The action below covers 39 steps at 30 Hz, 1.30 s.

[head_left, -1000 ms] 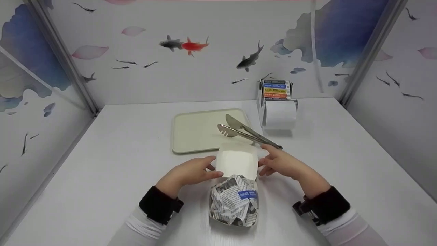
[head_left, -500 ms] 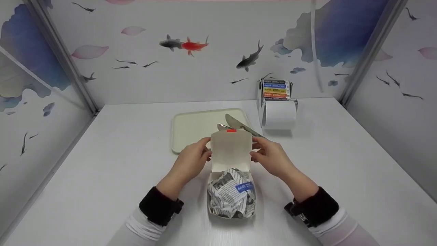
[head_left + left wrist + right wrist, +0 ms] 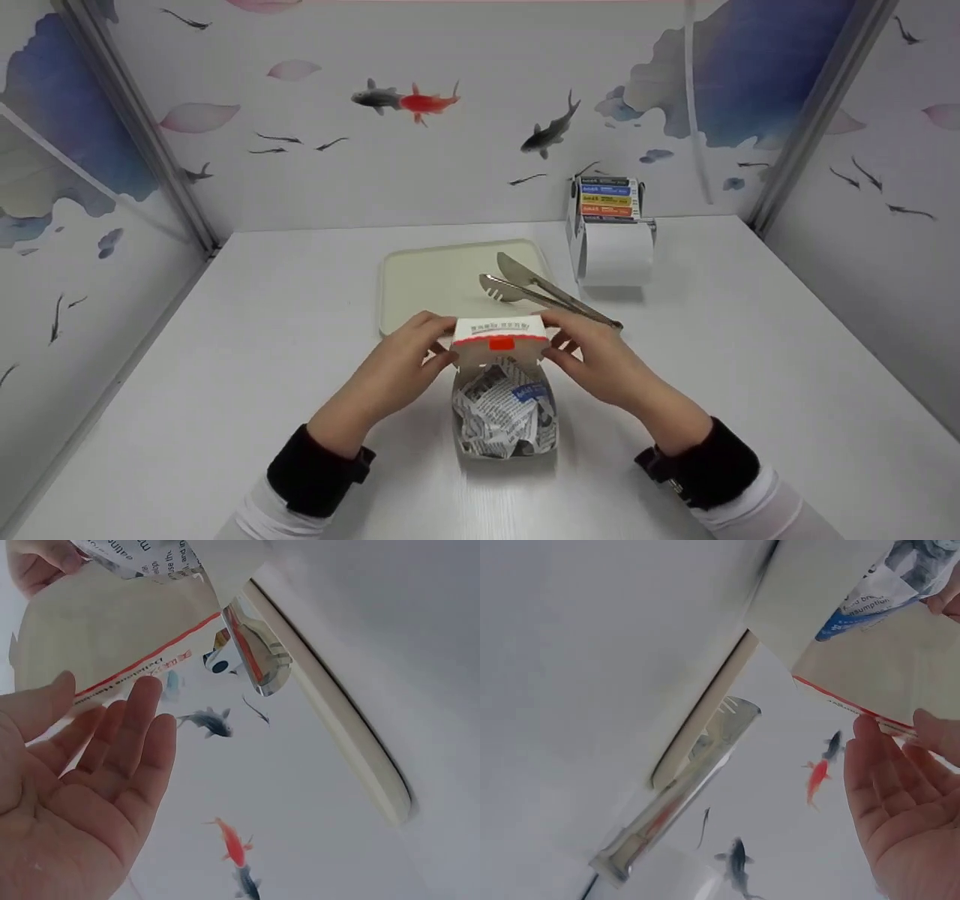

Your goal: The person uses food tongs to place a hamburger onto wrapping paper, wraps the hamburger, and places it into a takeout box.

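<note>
A paper burger box stands in front of me, its lid raised and tilted over the bottom half. In the bottom half sits a bundle wrapped in newsprint-style paper with a blue label. My left hand pinches the lid's left side, thumb on the near face and fingers behind. On the opposite side my right hand pinches the lid in the same way. Both wrist views show the lid's inner face and its red-lined edge by the fingertips.
Behind the box lies a pale green tray. Metal tongs rest across its right corner, handles toward the right hand. A dispenser with a white roll stands at the back right, near the printed rear wall.
Both hands rose along the flat-lying lid, took hold of its sides, and swung it up and toward me. It now leans over the wrapped bundle, showing its red tab and printed outer panel.
</note>
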Available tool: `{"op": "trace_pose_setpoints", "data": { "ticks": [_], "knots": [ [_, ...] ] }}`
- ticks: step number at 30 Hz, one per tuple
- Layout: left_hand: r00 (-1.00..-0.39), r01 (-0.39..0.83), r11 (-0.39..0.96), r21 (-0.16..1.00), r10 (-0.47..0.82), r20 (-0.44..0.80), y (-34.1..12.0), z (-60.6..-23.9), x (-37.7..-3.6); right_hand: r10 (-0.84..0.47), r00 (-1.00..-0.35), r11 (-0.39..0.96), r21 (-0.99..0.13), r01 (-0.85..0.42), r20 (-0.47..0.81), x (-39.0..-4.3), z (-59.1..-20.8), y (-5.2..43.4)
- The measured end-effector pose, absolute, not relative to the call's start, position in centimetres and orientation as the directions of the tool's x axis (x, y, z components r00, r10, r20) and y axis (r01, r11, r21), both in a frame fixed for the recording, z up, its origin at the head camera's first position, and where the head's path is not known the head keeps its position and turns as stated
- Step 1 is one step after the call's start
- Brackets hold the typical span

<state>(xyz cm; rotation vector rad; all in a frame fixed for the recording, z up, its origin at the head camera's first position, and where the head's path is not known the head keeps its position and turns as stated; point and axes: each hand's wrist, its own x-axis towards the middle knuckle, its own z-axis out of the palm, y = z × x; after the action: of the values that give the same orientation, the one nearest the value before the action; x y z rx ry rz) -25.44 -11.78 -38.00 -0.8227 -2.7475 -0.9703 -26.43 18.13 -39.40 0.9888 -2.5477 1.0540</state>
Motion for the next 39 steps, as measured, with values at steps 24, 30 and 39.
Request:
{"op": "trace_pose_setpoints", "data": {
  "ticks": [24,30,39],
  "knots": [
    [-0.762,0.614,0.722,0.320,0.648,0.000,-10.0,-38.9,-22.2,-0.681,-0.732,0.707,-0.290,-0.645,-0.031,-21.8,-38.6,17.7],
    [-0.763,0.635,0.742,0.215,0.646,0.023,-9.3,-39.6,-22.2,-0.703,-0.711,0.673,-0.296,-0.678,0.030,-22.0,-39.2,17.7],
    [-0.772,0.625,0.746,0.229,0.634,0.043,-9.0,-39.9,-22.2,-0.717,-0.693,0.651,-0.281,-0.705,0.078,-22.1,-39.2,17.6]
  ]
}}
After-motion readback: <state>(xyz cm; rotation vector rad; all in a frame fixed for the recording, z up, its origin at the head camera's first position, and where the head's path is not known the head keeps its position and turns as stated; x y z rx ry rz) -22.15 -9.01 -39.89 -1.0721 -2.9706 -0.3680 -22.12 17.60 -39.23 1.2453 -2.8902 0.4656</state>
